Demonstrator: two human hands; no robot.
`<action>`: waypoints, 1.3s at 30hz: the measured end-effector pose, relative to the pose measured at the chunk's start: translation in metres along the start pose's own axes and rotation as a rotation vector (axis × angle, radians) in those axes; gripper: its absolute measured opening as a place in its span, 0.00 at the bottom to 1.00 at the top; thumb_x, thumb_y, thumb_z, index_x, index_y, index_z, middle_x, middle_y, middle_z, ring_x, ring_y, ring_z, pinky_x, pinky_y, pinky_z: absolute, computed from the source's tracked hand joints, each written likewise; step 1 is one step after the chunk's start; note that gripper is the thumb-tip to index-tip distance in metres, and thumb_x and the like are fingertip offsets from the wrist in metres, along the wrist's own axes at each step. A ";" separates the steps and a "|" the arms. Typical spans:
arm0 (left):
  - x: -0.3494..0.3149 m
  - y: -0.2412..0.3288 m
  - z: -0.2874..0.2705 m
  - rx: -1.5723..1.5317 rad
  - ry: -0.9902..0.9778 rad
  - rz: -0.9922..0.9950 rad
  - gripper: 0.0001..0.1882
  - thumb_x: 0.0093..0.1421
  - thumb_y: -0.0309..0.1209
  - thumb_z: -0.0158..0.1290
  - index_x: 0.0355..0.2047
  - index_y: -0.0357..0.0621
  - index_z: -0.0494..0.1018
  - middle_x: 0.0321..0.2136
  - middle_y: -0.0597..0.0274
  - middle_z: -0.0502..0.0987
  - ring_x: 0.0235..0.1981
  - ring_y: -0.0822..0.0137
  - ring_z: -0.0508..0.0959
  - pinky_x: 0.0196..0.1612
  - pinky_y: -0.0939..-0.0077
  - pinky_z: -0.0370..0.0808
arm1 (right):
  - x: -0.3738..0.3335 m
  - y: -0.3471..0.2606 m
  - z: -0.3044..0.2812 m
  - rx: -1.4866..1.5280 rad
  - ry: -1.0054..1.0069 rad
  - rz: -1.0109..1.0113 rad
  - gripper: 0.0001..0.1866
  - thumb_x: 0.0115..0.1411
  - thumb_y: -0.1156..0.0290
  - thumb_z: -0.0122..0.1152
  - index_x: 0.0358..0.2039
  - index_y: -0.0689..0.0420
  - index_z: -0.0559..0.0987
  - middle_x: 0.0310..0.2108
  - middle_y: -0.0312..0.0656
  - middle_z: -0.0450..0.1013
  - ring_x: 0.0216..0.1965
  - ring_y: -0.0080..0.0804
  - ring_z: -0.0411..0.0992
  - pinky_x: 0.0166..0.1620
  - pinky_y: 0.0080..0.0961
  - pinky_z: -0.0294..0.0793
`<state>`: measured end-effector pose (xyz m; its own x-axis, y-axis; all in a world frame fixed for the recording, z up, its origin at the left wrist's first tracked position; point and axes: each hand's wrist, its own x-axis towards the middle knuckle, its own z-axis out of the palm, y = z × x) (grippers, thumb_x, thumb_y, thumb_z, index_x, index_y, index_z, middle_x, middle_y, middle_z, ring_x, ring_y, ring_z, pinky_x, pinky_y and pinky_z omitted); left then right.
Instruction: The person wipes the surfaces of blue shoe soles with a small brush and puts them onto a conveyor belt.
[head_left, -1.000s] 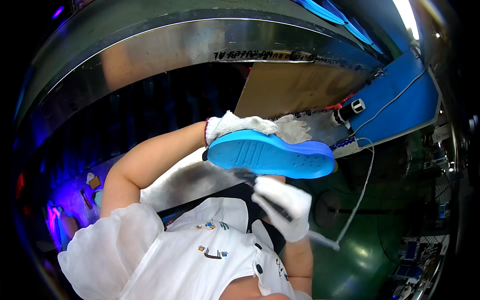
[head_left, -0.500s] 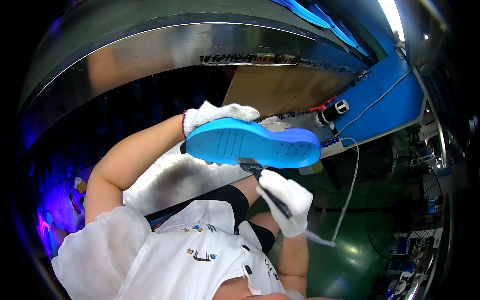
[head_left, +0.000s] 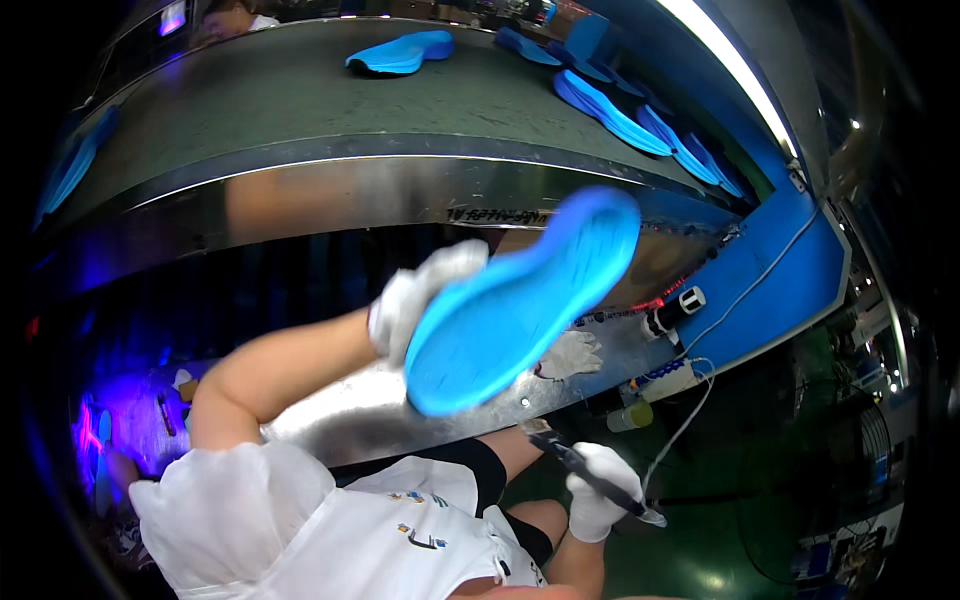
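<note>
My left hand, in a white knit glove, grips a bright blue shoe sole by its near left edge. The sole is tilted, its far end raised to the upper right and tinged purple; motion blurs it slightly. Most of my left fingers are hidden behind it. Lower right, my gloved right hand is closed around the black handle of a flat brush. Its bristles point up and left, below the sole and apart from it.
Beyond a metal rim, a green conveyor belt carries several blue soles. A loose glove lies on the metal shelf near a black-and-white cylinder. A cable crosses the blue panel. A person is at the far left.
The brush has come off the sole's edge and moved down and right. The sole has turned, its right end swinging up and its ridged, dotted face turning away. The belt has come into view.
</note>
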<state>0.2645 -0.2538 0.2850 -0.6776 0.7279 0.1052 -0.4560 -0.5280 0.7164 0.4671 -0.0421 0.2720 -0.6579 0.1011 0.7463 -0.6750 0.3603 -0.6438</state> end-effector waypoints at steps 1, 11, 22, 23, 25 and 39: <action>0.024 0.031 0.015 -0.038 -0.182 0.055 0.29 0.64 0.52 0.39 0.53 0.43 0.67 0.42 0.53 0.75 0.42 0.60 0.75 0.51 0.63 0.69 | -0.002 0.001 -0.001 0.058 0.065 0.024 0.17 0.46 0.71 0.72 0.35 0.59 0.75 0.31 0.54 0.77 0.28 0.39 0.75 0.30 0.26 0.73; 0.137 0.230 0.031 0.808 0.599 0.601 0.23 0.63 0.42 0.43 0.54 0.44 0.67 0.51 0.46 0.71 0.48 0.53 0.75 0.52 0.62 0.70 | -0.026 0.038 0.010 0.195 0.141 0.266 0.16 0.47 0.75 0.70 0.36 0.65 0.75 0.37 0.55 0.76 0.39 0.39 0.76 0.46 0.32 0.74; 0.080 0.236 -0.022 2.545 0.861 -0.166 0.18 0.58 0.38 0.51 0.49 0.52 0.74 0.49 0.60 0.75 0.50 0.57 0.75 0.48 0.57 0.68 | -0.040 0.070 0.040 0.096 0.085 0.415 0.14 0.54 0.73 0.57 0.40 0.65 0.71 0.32 0.44 0.73 0.27 0.23 0.67 0.32 0.18 0.66; 0.073 0.233 -0.025 2.578 0.891 -0.193 0.17 0.57 0.37 0.52 0.48 0.53 0.75 0.49 0.61 0.76 0.49 0.57 0.75 0.47 0.56 0.68 | -0.045 0.075 0.040 0.120 0.038 0.463 0.14 0.55 0.74 0.56 0.41 0.64 0.71 0.34 0.43 0.72 0.30 0.25 0.68 0.35 0.19 0.67; 0.081 0.232 -0.033 2.590 0.917 -0.243 0.16 0.56 0.36 0.54 0.47 0.55 0.76 0.48 0.64 0.76 0.49 0.57 0.76 0.45 0.54 0.68 | -0.031 0.061 0.062 0.259 0.133 0.641 0.14 0.56 0.74 0.55 0.42 0.64 0.71 0.36 0.43 0.72 0.32 0.26 0.68 0.38 0.20 0.67; 0.066 0.228 -0.026 2.669 0.799 -0.076 0.14 0.57 0.33 0.50 0.41 0.48 0.79 0.43 0.58 0.79 0.45 0.54 0.78 0.40 0.53 0.73 | -0.133 0.191 0.058 0.952 0.380 1.150 0.11 0.60 0.69 0.58 0.41 0.59 0.74 0.34 0.39 0.75 0.35 0.29 0.73 0.46 0.35 0.75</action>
<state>0.1007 -0.3374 0.4370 -0.8938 0.2690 0.3589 0.1710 0.9441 -0.2817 0.4062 -0.0402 0.0404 -0.9340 0.1764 -0.3107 0.0675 -0.7668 -0.6383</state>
